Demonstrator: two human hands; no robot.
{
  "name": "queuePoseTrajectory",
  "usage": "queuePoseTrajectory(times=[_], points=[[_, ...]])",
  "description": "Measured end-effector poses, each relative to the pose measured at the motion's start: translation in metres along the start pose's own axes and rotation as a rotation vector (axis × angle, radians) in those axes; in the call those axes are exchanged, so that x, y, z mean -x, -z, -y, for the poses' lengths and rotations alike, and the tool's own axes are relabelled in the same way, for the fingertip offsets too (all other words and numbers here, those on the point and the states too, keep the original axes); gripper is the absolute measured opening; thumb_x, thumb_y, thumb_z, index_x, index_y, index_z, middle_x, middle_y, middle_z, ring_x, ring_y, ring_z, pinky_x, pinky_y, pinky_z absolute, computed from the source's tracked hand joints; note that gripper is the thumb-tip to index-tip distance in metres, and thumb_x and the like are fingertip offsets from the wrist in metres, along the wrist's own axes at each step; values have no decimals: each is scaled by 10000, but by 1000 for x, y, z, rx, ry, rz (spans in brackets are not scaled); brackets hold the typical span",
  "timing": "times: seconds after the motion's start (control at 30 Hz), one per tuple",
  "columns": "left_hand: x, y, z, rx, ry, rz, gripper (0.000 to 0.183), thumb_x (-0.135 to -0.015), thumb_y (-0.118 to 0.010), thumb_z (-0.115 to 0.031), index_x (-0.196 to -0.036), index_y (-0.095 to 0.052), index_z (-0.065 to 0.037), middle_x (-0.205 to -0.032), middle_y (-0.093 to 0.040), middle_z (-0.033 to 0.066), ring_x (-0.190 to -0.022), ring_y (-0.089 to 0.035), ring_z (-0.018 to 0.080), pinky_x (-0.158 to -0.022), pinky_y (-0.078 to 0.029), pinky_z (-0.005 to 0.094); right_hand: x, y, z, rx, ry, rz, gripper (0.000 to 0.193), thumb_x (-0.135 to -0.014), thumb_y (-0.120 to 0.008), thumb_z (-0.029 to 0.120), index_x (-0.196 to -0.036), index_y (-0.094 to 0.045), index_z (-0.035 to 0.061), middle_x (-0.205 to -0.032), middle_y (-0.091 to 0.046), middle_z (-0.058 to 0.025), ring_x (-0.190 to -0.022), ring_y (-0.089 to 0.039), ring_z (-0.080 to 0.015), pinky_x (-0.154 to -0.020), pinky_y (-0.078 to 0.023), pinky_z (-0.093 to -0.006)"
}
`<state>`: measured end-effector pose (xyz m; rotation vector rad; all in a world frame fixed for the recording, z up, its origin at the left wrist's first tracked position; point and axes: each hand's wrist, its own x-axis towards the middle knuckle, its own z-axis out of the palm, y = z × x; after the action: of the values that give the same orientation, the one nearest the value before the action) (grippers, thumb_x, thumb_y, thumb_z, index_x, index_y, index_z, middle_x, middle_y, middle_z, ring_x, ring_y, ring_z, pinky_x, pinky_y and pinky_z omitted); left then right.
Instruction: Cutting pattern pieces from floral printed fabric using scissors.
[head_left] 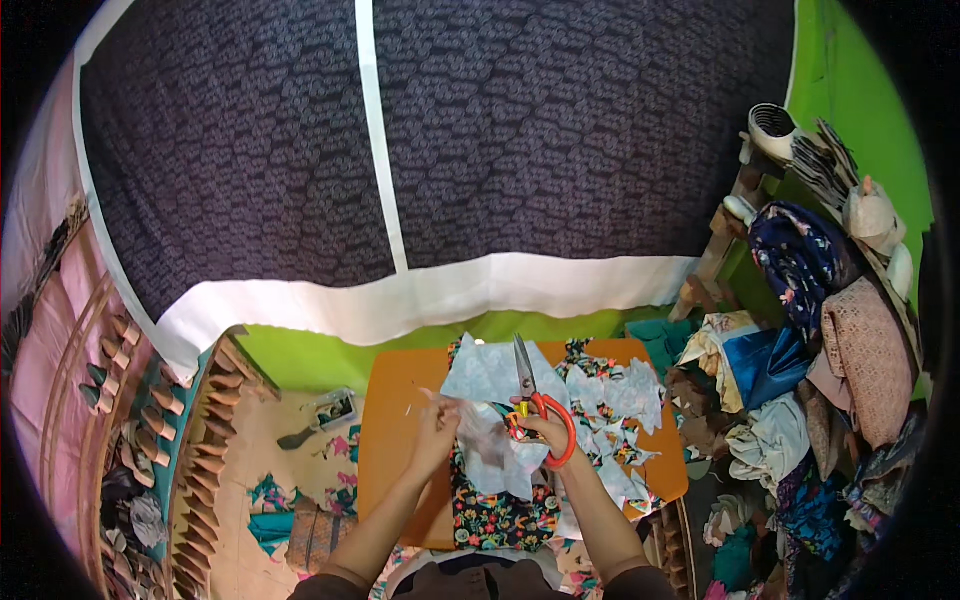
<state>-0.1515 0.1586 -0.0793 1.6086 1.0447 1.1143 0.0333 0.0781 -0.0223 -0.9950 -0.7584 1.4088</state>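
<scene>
Above the orange-brown table (395,375) my right hand (545,430) grips scissors (528,375) with orange-red handles, their blades pointing away from me. A small yellow and orange item (518,425) shows beside its fingers; I cannot tell its kind. To the left, my left hand (436,430) is closed in a pinch. A pale, blurred wisp is at its fingers, too smeared to name. Under both hands lies pale blue-grey backing material (485,375), partly over dark floral fabric (505,515).
Cut floral and pale pieces (615,395) cover the table's right side. Piled cloth (770,440) fills the right. Racks of wooden shoe lasts (205,465) stand at the left. Fabric scraps (270,500) and a dark brush-like tool (297,438) lie on the floor. A dark patterned curtain (560,130) hangs ahead.
</scene>
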Motion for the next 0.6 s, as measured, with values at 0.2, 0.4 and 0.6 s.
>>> queuePoseTrajectory(times=[0.2, 0.4, 0.6], points=[[24, -12, -14, 192, 332, 250, 444, -793, -549, -271, -1122, -416, -3, -1054, -463, 126, -922, -459, 203, -814, -384, 301, -20, -7, -2, -399, 19, -108, 272, -733, -527, 80, -997, -516, 16, -889, -578, -91, -775, -570, -175, -692, -458, -292], [54, -21, 2, 680, 804, 227, 537, -812, -464, -469, -1091, -385, -17, -971, -448, 96, -858, -474, 196, -831, -408, 313, -36, 5, -22, -908, 22, -154, 169, -733, -500, 121, -858, -548, 17, -831, -593, -93, -787, -575, -232, -750, -460, -338], [41, -17, -1, 979, 950, 281, 610, -803, -400, -555, -1107, -403, -26, -955, -498, 89, -927, -498, 253, -870, -403, 385, -27, -7, -32, -893, -66, -378, 161, -749, -504, 134, -878, -554, 51, -885, -592, -78, -846, -563, -235, -810, -433, -383]])
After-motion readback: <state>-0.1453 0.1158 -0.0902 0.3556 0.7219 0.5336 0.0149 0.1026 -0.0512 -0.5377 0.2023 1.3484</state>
